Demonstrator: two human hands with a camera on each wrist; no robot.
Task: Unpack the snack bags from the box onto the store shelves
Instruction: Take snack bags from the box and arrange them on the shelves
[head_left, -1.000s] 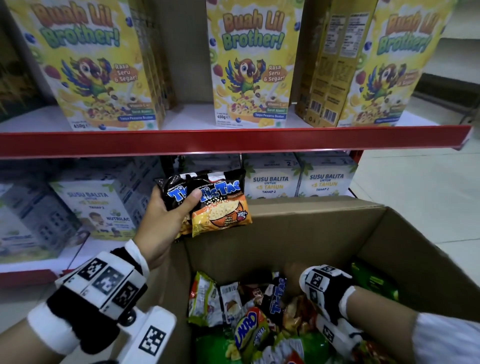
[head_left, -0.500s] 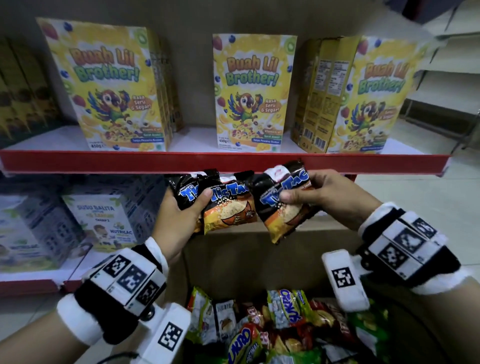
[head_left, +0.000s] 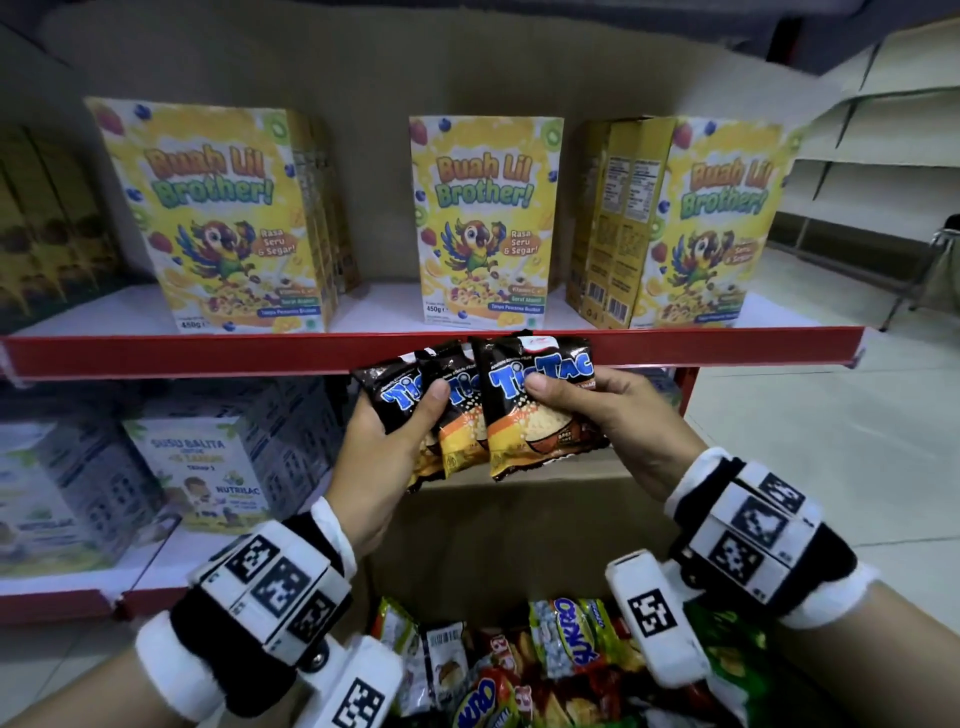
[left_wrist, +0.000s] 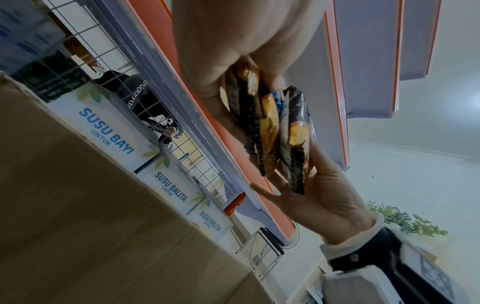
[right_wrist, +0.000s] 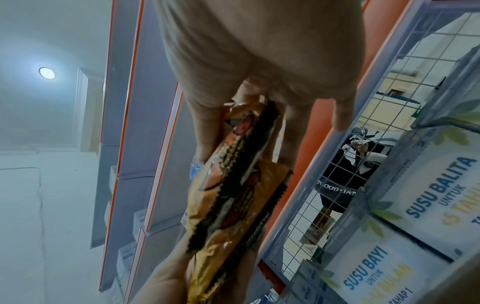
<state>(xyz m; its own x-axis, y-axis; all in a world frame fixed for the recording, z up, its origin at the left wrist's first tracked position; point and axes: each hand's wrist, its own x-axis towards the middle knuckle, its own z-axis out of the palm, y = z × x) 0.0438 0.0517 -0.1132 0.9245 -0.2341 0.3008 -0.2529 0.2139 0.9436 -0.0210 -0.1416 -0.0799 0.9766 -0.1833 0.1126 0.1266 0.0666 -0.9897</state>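
Just below the red shelf edge (head_left: 208, 353), three overlapping Tic Tac snack bags (head_left: 540, 405) are fanned out at about twelve o'clock from the open cardboard box (head_left: 519, 519), the left hand (head_left: 384, 457) gripping the two left bags with its thumb across their fronts while the right hand (head_left: 618, 415) pinches the rightmost bag, thumb on its front. At six o'clock inside the box lie more snack bags, among them Sukro packs (head_left: 571, 639), and on the shelf above, from eleven to one o'clock, stand yellow Buah Lil Brother cereal boxes (head_left: 483, 223), with Susu Balita milk cartons (head_left: 202, 473) at nine o'clock on the lower shelf.
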